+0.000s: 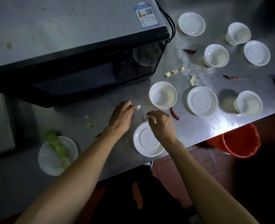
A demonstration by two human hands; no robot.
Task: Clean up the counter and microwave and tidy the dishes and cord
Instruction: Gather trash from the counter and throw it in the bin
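A steel counter (198, 126) fills most of the frame, with a black microwave (85, 62) in the upper left and its black cord (170, 25) looping down behind its right rear corner. Both forearms reach in from the bottom of the frame to the middle.

The left hand (122, 115) lies palm down on the counter just below the microwave's front edge, its fingers close together and pinching a small white scrap (138, 107) at their tips. The right hand (161, 123) hovers over the upper edge of an upturned white dish (146, 141) near the counter's front edge, its fingers curled and pinching a pale scrap (147, 116).

Just above the hands stands a white cup (163, 95), and a red chili (174, 113) lies beside the right hand. To the right of the cup sit another upturned dish (202, 101) and a second cup (249, 102). More cups and dishes are scattered over the upper right of the frame, with two dried chilies and several yellowish food bits (174, 72) among them, and white powder smeared across the steel.

In the lower left a shallow white bowl (57, 156) holds a green vegetable stalk (57, 146). Small crumbs (89, 125) lie between it and the left hand. A red bucket (240, 139) stands on the tiled floor under the counter's right edge.
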